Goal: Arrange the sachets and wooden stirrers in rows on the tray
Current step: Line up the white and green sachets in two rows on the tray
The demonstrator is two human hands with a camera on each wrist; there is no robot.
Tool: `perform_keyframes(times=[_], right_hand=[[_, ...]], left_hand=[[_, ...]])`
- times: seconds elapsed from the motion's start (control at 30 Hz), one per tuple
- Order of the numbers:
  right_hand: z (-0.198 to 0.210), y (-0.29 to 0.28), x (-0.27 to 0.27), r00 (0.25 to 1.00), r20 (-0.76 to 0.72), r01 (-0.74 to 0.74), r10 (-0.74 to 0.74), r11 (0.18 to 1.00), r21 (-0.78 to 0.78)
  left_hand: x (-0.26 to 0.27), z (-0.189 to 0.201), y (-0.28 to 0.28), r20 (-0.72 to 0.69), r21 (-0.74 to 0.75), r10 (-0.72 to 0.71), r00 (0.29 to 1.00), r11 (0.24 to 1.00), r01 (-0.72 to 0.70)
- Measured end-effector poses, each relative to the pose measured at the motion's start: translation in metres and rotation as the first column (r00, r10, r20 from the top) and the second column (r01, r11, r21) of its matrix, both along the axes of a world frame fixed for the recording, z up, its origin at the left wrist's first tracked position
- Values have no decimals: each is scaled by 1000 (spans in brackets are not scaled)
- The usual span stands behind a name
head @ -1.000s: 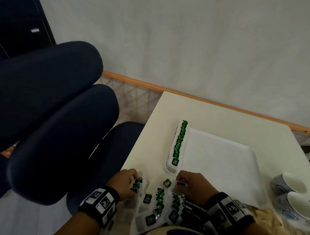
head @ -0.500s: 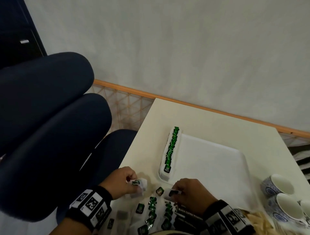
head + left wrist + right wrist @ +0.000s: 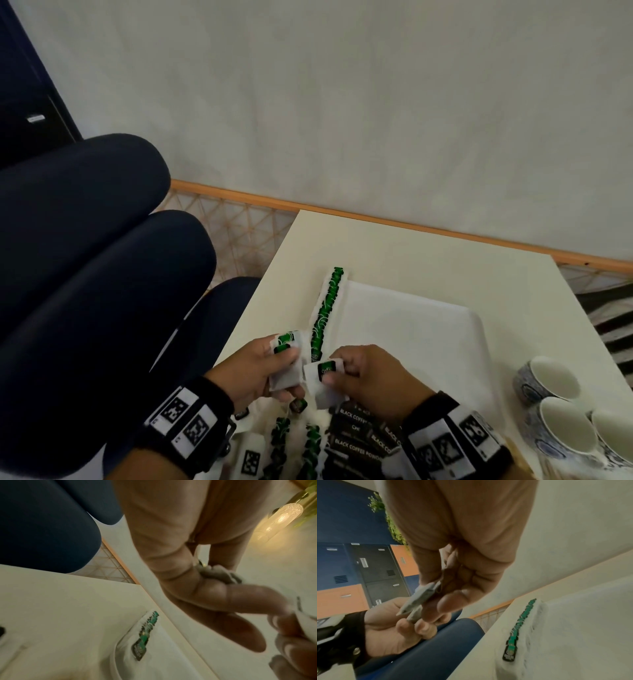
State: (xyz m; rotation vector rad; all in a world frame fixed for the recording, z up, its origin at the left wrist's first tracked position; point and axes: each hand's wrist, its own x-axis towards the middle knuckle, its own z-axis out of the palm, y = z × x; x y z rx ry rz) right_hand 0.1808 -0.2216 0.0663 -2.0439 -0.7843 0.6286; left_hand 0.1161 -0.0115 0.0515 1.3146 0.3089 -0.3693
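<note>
- White paper, green print: I've got a small stack of sachets [image 3: 286, 359] pinched in my left hand [image 3: 253, 371], thumb on top, fingers curled under, held above the near-left corner of the tray [image 3: 428, 329].
- My right hand [image 3: 370, 380] grips its own sachet [image 3: 325, 378], thumb across the label; at least one there, maybe a second tucked behind. I can't tell.
- Both hands meet just in front of the tray's near end, sachets almost touching. I reckon I'm squaring them up so they drop in edge-on.
- One row of green sachets [image 3: 325, 315] stands packed along the tray's left wall, labels up; too tightly overlapped to count. Leaning on the wall keeps them upright, I'd say.
- Right of that row the tray floor shows bare white, so by my judgement we're early: one row in, more to come.
- Loose green sachets [image 3: 310, 445] lie scattered on the table [image 3: 376, 250] under my wrists, a good handful.
- Dark black-coffee sachets [image 3: 359, 435] lie beside them, at least three legible, none on the tray.
- Wooden stirrers: I don't see any clearly.
- Three patterned cups [image 3: 548, 383] sit near the tray's right side, clear of the work.
- Navy chair cushions [image 3: 85, 257] crowd the table's left.
</note>
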Motion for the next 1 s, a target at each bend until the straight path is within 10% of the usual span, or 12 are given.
perform_keyframes(times=[1.0], right_hand=[[-26,-20,33,945,34,328,-326,940,-91]], left_hand=[[31,-2,-12,-32,85,185,982,980,-181]])
